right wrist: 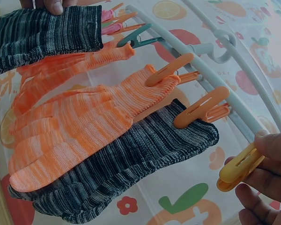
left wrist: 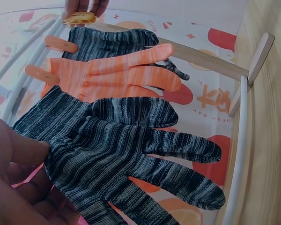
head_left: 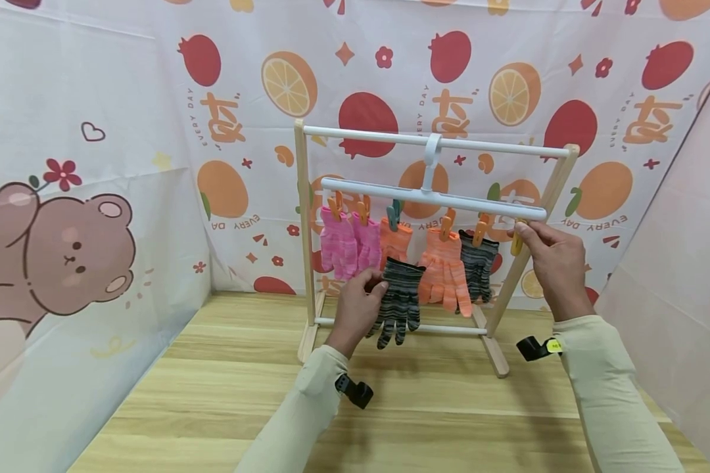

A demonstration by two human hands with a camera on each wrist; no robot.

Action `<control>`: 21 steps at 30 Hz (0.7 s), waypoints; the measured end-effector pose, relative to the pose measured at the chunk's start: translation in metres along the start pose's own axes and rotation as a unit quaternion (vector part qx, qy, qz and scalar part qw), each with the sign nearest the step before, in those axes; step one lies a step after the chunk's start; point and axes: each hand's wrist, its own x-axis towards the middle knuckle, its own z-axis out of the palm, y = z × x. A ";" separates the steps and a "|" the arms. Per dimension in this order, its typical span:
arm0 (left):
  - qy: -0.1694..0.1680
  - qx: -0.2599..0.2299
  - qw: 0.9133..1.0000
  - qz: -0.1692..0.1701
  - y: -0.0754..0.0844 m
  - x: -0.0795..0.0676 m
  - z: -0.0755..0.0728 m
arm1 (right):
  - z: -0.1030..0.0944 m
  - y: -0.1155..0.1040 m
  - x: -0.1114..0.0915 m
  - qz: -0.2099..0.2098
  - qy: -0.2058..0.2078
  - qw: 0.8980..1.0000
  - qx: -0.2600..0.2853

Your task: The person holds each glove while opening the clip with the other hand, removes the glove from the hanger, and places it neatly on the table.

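My left hand (head_left: pixel 357 305) pinches a black-and-grey striped knit glove (head_left: pixel 400 299) by its edge, fingers of the glove hanging down. At the right end of a white hanger (head_left: pixel 390 189), my right hand (head_left: pixel 556 263) pinches a yellow clothespin (right wrist: pixel 241 166). Several gloves hang from clothespins on the hanger: a pink glove (head_left: pixel 338 244) and another pink one (head_left: pixel 367 240) at left, an orange glove (head_left: pixel 395 240) under a teal clothespin (head_left: pixel 393 215), a second orange glove (head_left: pixel 444 269), and a black-and-grey glove (right wrist: pixel 145 154) beside the yellow clothespin. Orange clothespins (right wrist: pixel 201 107) grip the last two.
The hanger hooks over the white top bar of a wooden rack (head_left: pixel 302 217), which stands on a wood-grain table (head_left: pixel 225 394). A fruit-print cloth (head_left: pixel 367 72) hangs behind it, and a bear-print cloth (head_left: pixel 94 263) is at left.
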 end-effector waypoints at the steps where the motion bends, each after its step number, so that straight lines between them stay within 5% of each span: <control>1: 0.002 0.001 1.000 -0.002 0.000 0.000 0.000 | 0.000 0.000 0.000 0.000 0.000 1.000 0.002; 21: 0.003 0.001 1.000 -0.003 -0.002 0.000 -0.005 | 0.000 0.000 0.001 -0.004 0.000 1.000 0.002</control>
